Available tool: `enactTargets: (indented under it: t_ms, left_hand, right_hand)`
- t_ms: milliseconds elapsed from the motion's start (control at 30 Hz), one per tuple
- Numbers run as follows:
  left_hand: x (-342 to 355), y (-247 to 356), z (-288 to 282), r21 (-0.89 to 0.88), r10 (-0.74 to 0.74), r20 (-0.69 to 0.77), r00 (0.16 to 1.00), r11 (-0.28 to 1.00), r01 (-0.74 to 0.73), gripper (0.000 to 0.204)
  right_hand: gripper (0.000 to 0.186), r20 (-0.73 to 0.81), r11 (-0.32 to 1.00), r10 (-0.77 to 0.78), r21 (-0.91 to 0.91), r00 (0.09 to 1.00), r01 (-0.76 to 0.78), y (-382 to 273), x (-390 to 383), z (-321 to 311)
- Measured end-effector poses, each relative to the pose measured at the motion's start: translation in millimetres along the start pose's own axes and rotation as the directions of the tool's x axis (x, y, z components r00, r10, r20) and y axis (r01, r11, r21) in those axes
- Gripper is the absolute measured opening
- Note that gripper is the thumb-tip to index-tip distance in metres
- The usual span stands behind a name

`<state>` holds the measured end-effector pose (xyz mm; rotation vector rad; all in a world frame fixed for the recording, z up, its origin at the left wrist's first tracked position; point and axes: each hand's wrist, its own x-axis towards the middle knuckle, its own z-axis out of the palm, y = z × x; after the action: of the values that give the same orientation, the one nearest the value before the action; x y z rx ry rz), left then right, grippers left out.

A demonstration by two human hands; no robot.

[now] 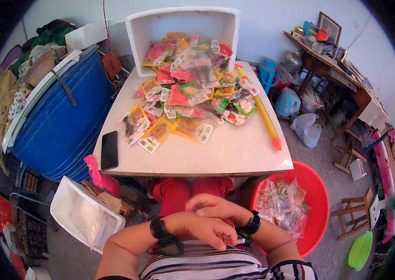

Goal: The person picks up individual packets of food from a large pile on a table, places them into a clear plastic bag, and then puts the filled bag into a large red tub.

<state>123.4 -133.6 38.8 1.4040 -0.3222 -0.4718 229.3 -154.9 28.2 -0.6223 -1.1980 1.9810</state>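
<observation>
I see packets in red, yellow, green and white, a white foam box, a black phone and a yellow tube with an orange tip. The shirt is striped white and dark, the trousers red, the large tub blue, the round basin red, the smaller basin lime green.

**Left grip and right grip crossed**

The two overlap, loosely curled, the right just beyond the left, a dark band behind each. Ahead of them, a pale bench bears heaped pouches, spilling from a white foam box on its side. A dark phone lies forward-left of the grips, a yellow tube forward-right. Close on their right, a red tub holds packets; to their left, a white bin sits tilted, with a blue barrel farther forward.
</observation>
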Motion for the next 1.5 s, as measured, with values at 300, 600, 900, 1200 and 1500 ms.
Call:
enactTargets:
  t_ms: [300, 600, 900, 1200, 1500]
  left_hand:
    - [-8, -11, 1, 0.056, -0.024, -0.037, 0.999, 0.998, 0.026, 0.038]
    - [-82, -15, -3, 0.069, -0.024, -0.531, 0.847, 0.995, 0.072, 0.032]
    - [-248, -96, 70, -0.075, -0.062, -0.917, -0.394, 0.997, 0.018, 0.014]
    - [-363, -200, 172, -0.651, 0.074, -0.609, -0.790, 0.522, 0.551, 0.032]
    - [-381, -209, 191, -0.506, -0.093, -0.843, -0.530, 0.474, 0.721, 0.030]
  right_hand:
    - [0.015, 0.167, 0.971, -0.034, -0.228, 0.985, 0.072, 22, 5, -28]
    - [0.012, -0.431, 0.877, -0.232, -0.481, 0.872, -0.004, 38, 24, -56]
    - [0.010, -0.497, 0.534, -0.639, -0.836, 0.587, -0.127, 42, 43, -107]
    - [0.009, -0.456, 0.475, -0.709, -0.873, 0.538, -0.114, 44, 44, -114]
    - [0.007, -0.482, 0.502, -0.685, -0.856, 0.546, -0.125, 47, 44, -116]
